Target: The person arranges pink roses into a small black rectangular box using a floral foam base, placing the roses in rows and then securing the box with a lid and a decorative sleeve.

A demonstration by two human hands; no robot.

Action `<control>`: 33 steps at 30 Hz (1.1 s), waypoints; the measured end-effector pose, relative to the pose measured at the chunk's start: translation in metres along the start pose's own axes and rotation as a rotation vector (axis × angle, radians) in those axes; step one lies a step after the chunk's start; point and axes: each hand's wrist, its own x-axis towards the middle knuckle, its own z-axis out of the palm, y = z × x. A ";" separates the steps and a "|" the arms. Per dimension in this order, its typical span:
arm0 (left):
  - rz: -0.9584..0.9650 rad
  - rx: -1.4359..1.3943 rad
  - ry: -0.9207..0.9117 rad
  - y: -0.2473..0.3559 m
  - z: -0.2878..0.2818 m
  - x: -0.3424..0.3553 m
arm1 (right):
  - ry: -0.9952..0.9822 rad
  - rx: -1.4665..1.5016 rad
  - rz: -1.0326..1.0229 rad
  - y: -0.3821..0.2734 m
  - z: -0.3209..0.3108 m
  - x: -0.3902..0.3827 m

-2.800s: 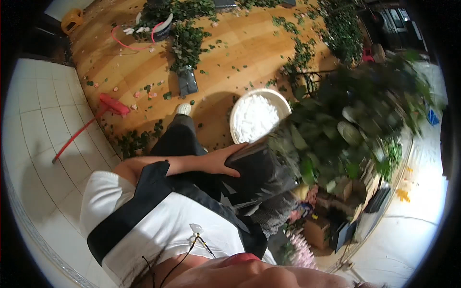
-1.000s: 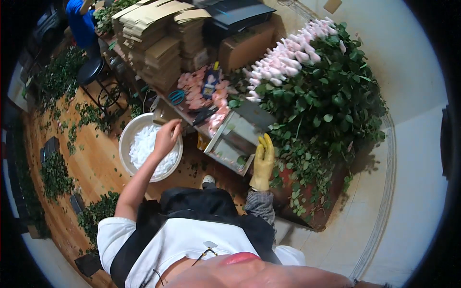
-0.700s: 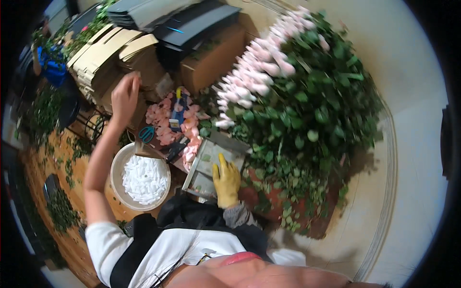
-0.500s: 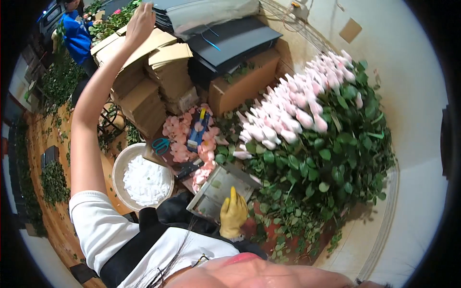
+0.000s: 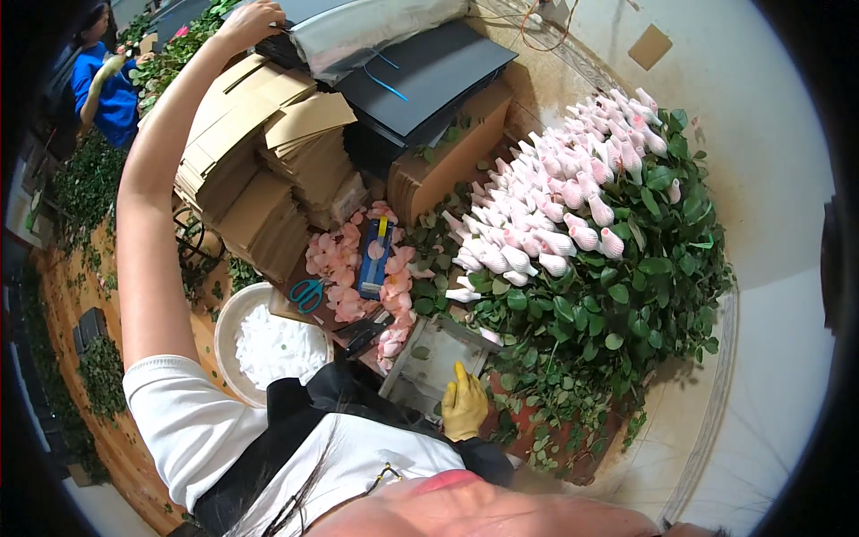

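My bare left hand (image 5: 250, 27) reaches far out to the upper left, its fingers bent together at the corner of a stack of dark sheets (image 5: 281, 48). What they pinch, if anything, is too small to make out. My right hand (image 5: 465, 404), in a yellow glove, rests low by my lap with fingers stretched out and nothing in them. Beside it a grey, shallow metal frame (image 5: 429, 362) lies tilted. Right of that stands a big bunch of roses (image 5: 617, 286), their pale pink heads (image 5: 555, 206) wrapped in white netting.
A round tub (image 5: 225, 345) holds white sleeves (image 5: 282, 347). Nearby lie teal scissors (image 5: 307, 295), a blue-and-yellow box (image 5: 374, 259), pink petals (image 5: 335, 255) and a black tool (image 5: 365, 331). Behind are cardboard stacks (image 5: 242, 125) and dark boards (image 5: 438, 76). A person in blue (image 5: 112, 98) stands far left.
My left hand has come down slightly and left, its fingers now bent at the dark sheets. My right hand has shifted right within the view. The whole view has turned a little.
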 end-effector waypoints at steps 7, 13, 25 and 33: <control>-0.198 0.403 0.612 0.110 -0.102 0.034 | 0.209 0.511 -0.144 -0.004 -0.056 0.089; 0.430 -0.247 0.504 0.359 -0.166 0.013 | 0.499 0.576 -0.389 -0.111 -0.181 0.272; -0.463 -2.534 -0.319 0.300 -0.123 0.055 | 0.336 -0.155 -1.031 -0.096 -0.264 0.166; 0.271 -1.575 -0.603 0.300 -0.100 -0.017 | 0.327 0.047 -0.807 -0.071 -0.223 0.086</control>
